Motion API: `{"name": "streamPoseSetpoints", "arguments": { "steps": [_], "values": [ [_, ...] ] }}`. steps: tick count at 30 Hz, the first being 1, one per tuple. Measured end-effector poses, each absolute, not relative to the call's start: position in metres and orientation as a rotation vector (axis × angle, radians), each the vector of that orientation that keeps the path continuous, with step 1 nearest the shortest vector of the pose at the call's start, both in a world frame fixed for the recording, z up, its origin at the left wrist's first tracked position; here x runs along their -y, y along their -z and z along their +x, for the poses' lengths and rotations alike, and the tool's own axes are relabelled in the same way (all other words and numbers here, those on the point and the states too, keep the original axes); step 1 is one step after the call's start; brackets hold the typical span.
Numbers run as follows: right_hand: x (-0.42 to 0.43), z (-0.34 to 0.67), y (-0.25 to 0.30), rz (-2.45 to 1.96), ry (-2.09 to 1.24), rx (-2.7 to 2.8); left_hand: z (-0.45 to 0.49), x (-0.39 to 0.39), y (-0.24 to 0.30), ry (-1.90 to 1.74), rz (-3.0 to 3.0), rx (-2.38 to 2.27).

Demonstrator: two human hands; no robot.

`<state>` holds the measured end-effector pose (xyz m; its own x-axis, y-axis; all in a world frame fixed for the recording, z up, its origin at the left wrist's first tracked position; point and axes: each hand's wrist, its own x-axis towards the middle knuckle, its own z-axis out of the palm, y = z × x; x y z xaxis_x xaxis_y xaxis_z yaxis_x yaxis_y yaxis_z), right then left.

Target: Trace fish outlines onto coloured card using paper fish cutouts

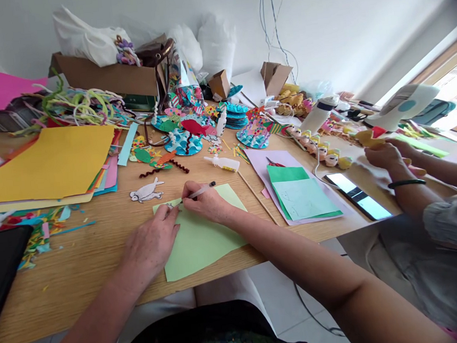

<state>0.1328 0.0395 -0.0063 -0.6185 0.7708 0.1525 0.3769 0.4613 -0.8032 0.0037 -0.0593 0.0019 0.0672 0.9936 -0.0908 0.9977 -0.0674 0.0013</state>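
From the head view, the pale green paper (203, 246) lies flat on the tabletop (100, 263), right in front of the person, with its bottom close to the front edge. The right hand (207, 202) pinches a thin pen (202, 190) near its tip, over the top part of the paper. The left hand (153, 247) rests on the paper's left side, its fingers bent and close together. I can't tell if they pinch something small there or just press down.

The paper looks very light and a bit stiff, like thin card. It should bend and crease easily, and it could slide on the smooth wood — so flat fingers near an edge seem a good hold. The pen looks light, hard and smooth. It should be best held low, close to the tip, with thumb and fingers.

A white cut-out animal (147, 192) lies just beyond the left hand. It looks thin, and its small flippers could bend or tear — the wide middle seems the safest place to hold.
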Motion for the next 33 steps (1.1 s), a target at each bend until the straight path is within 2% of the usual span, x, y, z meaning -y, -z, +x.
{"name": "streamPoseSetpoints", "arguments": {
  "steps": [11, 20, 33],
  "values": [
    [-0.0354, 0.1323, 0.0099, -0.915, -0.976, 2.223, 0.0040, 0.0607, -0.0026, 0.092, 2.263, -2.089],
    [-0.0339, 0.1342, 0.0078, -0.970, -1.083, 2.122, 0.0040, 0.0611, -0.0018, 0.086, 2.253, -2.106],
    [-0.0366, 0.1310, 0.0123, -0.994, -0.988, 2.135, 0.0034, 0.0615, -0.0003, 0.101, 2.287, -2.105]
  ]
}}
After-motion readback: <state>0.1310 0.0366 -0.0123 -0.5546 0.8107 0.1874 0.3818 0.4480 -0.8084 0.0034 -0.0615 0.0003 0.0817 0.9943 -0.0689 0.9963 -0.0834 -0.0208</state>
